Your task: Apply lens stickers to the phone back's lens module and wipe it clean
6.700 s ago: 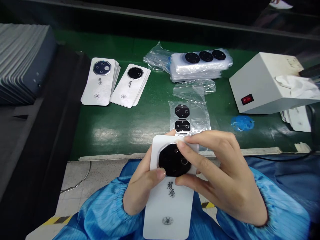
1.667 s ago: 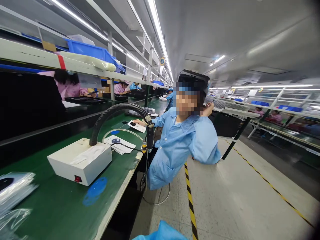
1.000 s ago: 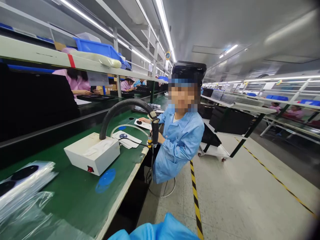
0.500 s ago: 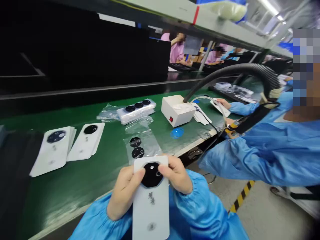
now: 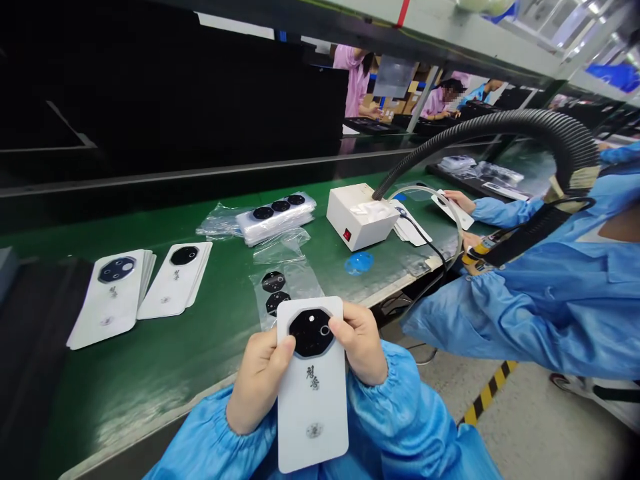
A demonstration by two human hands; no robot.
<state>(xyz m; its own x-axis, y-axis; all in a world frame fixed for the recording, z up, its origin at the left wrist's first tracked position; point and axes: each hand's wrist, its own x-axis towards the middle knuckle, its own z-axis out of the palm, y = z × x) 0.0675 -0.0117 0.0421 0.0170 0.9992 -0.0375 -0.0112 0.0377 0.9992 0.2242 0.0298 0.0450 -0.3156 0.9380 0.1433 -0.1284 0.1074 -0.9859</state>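
Between my two hands is a white phone back panel point(image 5: 313, 407) with a black octagonal camera lens cover and dark printed characters. My left hand point(image 5: 261, 377) grips its left edge, the thumb at the rim of the black cover. At the upper right edge, my right hand point(image 5: 361, 343) pinches the panel, its thumb close to the small ring on the cover. Just behind the panel lies a clear plastic sheet point(image 5: 305, 283) with black lens covers point(image 5: 273, 281) on it, partly hidden by the panel.
Two stacks of white panels point(image 5: 107, 303) point(image 5: 173, 287) lie on the green bench at left. Farther back are bagged lens covers point(image 5: 280, 223) and a white box point(image 5: 360, 217) with a black hose point(image 5: 480, 127). A co-worker in blue point(image 5: 540, 293) sits at right, holding a panel.
The panel and both hands have shifted slightly up and right in view. My thumbs have eased off the black cover towards its edges. The co-worker still holds a panel.
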